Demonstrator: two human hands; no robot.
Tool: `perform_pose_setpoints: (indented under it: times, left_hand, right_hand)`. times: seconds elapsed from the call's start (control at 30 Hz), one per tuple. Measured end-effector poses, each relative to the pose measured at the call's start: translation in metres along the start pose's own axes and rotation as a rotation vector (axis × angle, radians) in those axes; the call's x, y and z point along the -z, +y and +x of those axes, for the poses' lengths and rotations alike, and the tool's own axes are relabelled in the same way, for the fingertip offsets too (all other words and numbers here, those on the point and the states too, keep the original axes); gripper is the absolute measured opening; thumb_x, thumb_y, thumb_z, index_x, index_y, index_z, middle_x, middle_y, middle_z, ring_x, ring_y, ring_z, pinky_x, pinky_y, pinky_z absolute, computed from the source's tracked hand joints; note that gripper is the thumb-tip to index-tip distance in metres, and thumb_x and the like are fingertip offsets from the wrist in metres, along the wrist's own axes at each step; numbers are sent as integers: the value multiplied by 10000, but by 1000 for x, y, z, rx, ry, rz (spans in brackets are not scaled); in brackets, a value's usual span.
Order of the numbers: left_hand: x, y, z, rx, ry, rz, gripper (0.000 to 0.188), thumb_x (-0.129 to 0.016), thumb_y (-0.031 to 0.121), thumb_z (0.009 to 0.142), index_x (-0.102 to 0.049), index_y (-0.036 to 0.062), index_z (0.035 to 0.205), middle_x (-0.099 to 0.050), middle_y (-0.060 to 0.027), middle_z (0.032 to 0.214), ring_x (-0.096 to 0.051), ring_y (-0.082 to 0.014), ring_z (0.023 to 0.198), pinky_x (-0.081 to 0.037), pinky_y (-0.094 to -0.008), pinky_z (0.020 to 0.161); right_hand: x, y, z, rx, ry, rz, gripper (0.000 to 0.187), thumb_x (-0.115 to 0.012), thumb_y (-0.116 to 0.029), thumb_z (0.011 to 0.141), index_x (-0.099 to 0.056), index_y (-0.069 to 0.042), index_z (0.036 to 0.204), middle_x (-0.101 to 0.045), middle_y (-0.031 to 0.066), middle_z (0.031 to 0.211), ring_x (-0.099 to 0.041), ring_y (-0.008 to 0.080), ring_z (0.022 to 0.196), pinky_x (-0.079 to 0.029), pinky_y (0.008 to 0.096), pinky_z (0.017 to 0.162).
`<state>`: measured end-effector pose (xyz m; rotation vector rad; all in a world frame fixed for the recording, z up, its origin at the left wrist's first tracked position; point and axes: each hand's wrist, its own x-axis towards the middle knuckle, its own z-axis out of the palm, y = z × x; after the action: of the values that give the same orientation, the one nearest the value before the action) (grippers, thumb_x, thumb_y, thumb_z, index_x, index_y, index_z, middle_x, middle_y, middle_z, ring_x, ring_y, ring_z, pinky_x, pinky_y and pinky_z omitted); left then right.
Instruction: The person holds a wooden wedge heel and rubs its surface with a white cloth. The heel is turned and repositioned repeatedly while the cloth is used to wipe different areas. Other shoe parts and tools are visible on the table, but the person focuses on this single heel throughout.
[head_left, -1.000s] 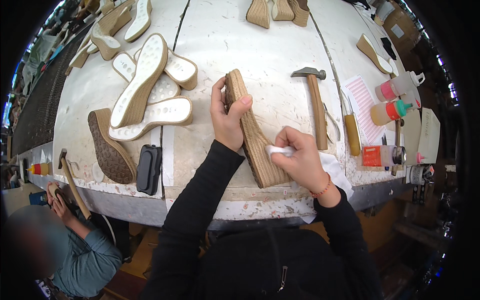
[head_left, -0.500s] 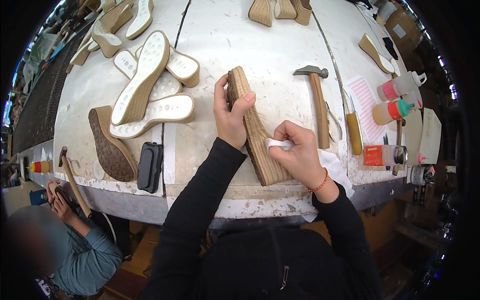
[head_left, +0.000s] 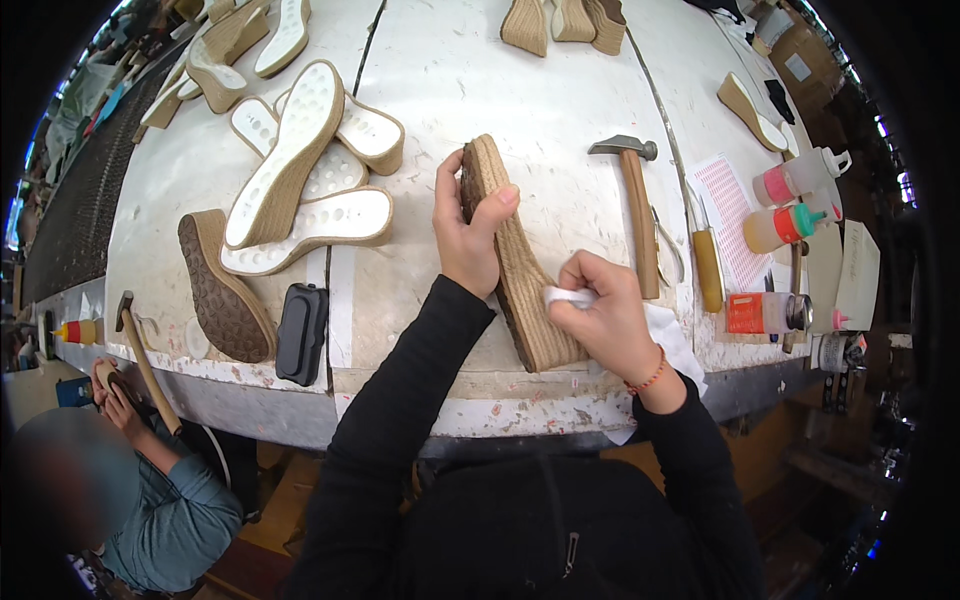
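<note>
Rope-wrapped wedge sole (head_left: 515, 265) stands on edge, easily tipped.
Left hand (head_left: 465, 235) fingers clamp its top, right hand (head_left: 600, 320) fingers pinch a white cloth (head_left: 565, 296) against it; hard rubbing could topple it on the desk (head_left: 560, 120).

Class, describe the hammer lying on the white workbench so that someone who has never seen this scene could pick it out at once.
Start at the white workbench and find the rope-wrapped wedge sole held on edge by the left hand, with the right hand pressing a white cloth to it. Just right of it lies the hammer, its metal head pointing away from the person. Unlike the yellow-handled tool alongside, its handle is brown wood.
</note>
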<state>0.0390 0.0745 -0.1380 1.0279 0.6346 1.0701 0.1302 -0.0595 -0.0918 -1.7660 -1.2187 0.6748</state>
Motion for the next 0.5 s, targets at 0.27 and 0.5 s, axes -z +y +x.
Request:
perform_pose_setpoints:
  times: [0.27,0.5]
  left_hand:
    - [-3,2,-1,-1,2,-3,672,-670,238,750,-377,-73,1269,-545,-97,918,-523,-126,792,-442,-240,705]
    - [-1,4,-1,9,-11,14,664,-671,240,751,-382,-66,1266,-544,-99,923,-519,-128,800,-438,-245,718]
  right_hand:
    - [5,0,0,-34,-26,-10,151,-643,-49,701,-502,5,698,-479,57,593,-435,98,549,-379,253,513]
    - [10,-2,-6,-73,-67,-40,159,-635,-30,719,-480,-6,689,-437,-10,594,-384,52,572,-337,228,502]
